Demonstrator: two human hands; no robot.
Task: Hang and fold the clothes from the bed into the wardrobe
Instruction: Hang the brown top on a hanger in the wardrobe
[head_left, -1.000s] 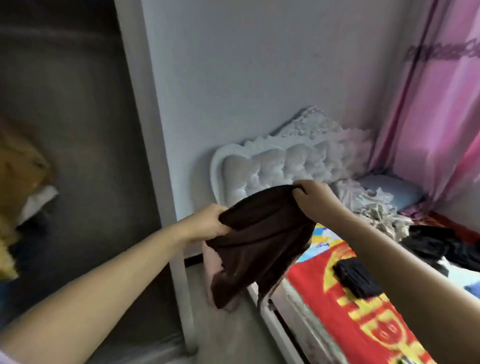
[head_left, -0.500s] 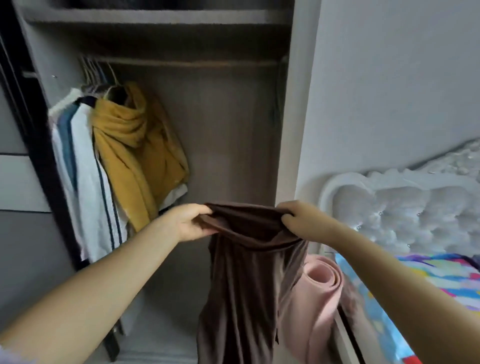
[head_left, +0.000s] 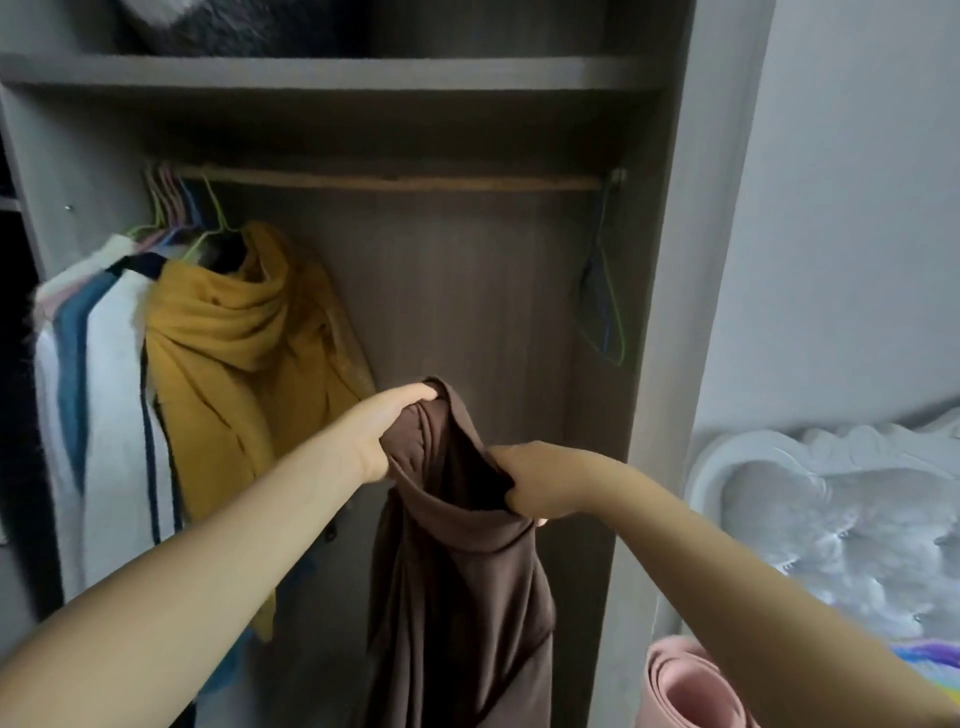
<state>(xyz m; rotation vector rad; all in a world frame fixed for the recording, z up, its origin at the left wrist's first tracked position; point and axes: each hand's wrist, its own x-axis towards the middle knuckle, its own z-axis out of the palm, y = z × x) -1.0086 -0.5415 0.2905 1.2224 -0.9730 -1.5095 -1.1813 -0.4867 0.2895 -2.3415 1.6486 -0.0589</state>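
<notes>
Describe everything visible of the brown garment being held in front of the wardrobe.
The brown garment is a plain, dark brown piece of soft, thin-looking fabric, with no print visible. Its upper edge is bunched and held open like a mouth between the hands: the left hand grips the higher, far side, the right hand pinches the nearer, lower side. The rest hangs straight down in long loose folds, running out of the bottom of the frame. It hangs inside the open wardrobe bay, apart from the yellow garment hung to its left.

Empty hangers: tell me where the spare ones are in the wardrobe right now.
In the head view, the empty hangers hang at the right end of the rail, against the wardrobe's right wall, above and right of the brown garment.
</notes>
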